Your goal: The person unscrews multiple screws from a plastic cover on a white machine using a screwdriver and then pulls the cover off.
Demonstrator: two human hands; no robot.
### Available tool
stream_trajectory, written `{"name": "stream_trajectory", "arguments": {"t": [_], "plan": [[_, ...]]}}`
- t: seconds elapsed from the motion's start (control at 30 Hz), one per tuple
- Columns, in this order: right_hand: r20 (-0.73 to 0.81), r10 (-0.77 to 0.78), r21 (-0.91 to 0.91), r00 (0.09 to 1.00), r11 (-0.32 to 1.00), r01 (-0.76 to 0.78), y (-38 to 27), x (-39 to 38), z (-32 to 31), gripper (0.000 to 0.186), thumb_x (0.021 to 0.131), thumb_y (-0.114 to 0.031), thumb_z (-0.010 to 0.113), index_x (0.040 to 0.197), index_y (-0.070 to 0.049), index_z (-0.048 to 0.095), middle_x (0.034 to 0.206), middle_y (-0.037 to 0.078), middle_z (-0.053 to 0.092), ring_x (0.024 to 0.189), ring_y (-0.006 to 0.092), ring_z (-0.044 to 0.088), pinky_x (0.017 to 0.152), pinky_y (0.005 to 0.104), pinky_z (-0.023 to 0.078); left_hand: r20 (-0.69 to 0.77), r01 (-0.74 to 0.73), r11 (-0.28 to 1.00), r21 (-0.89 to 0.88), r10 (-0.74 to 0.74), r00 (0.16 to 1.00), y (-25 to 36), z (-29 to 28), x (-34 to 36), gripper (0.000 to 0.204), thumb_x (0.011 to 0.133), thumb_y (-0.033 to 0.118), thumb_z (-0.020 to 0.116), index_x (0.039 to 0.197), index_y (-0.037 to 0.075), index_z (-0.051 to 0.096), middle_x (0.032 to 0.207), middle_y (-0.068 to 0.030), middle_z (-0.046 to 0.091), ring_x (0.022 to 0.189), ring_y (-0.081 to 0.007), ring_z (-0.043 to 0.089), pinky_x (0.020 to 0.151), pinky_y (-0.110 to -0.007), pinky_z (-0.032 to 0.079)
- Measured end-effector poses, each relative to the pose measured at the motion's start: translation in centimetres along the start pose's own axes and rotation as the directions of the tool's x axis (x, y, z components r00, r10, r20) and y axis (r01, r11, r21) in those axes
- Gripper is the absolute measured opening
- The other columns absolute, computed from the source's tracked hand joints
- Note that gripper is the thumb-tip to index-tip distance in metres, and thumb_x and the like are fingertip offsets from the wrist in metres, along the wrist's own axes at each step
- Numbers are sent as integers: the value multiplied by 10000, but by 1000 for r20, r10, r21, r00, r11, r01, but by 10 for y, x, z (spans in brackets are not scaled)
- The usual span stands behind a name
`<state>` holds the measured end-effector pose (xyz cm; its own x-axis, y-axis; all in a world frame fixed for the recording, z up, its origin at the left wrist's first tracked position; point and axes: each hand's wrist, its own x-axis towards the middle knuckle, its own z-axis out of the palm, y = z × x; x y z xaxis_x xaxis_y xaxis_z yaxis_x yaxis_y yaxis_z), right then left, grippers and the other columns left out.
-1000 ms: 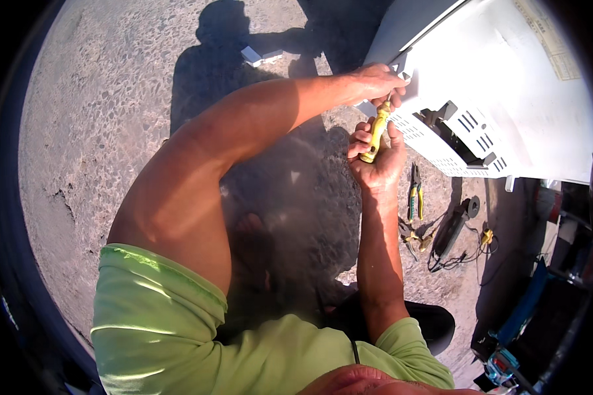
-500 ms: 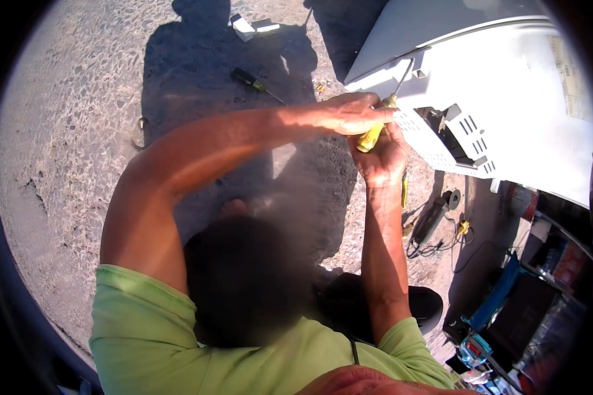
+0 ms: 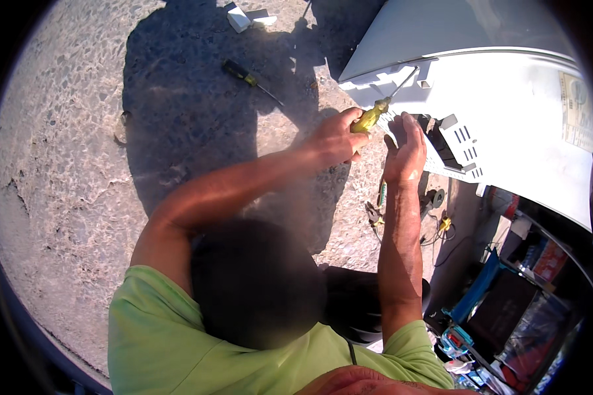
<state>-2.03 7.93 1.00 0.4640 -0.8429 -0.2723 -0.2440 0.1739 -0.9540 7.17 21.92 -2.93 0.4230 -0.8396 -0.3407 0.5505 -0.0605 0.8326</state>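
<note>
In my left hand (image 3: 336, 137) is a screwdriver (image 3: 370, 117) with a yellow handle, my fingers closed around its grip. Its long metal shaft slants up to the right, and the tip lies against the lower edge of a white metal appliance (image 3: 520, 118). My right hand (image 3: 407, 150) is beside the handle, apart from it, with fingers stretched out. Those fingers reach the slotted white panel (image 3: 466, 141) next to a dark opening (image 3: 441, 143); whether they touch it I cannot tell.
A second screwdriver (image 3: 249, 79), black and yellow, lies on the rough stone ground (image 3: 66, 164). Beyond it are white bent pieces (image 3: 240, 20). Pliers (image 3: 374, 214) and a corded tool (image 3: 433, 199) lie near my right forearm. A crowded tool bag (image 3: 507, 296) stands at the lower right.
My right hand has come off the screwdriver handle and opened beside it. My left hand now holds the handle alone, a little lower and further left. The view has shifted slightly.
</note>
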Motion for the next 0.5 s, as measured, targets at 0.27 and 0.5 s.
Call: {"name": "stream_trajectory", "arguments": {"t": [0.27,0.5], "plan": [[-48,-35,168,998,985,42,-12,61,-23,410,940,-275,680,1246,-33,553,1253,68,573,1171,208,539,1050,435,401,424,285,761,-582,-15,905,-7,0,1,378,1020,313,544,1299,60,529,967,-97,639,698,-114,582,549,-242,471],[-2,-68,215,998,974,67,-2,77,-32,414,949,-251,679,1273,-24,557,1214,101,600,1181,253,547,1085,466,402,7,218,862,-458,-242,970,-3,13,9,333,1017,378,557,1164,80,540,944,-67,635,709,-114,590,503,-236,462]]}}
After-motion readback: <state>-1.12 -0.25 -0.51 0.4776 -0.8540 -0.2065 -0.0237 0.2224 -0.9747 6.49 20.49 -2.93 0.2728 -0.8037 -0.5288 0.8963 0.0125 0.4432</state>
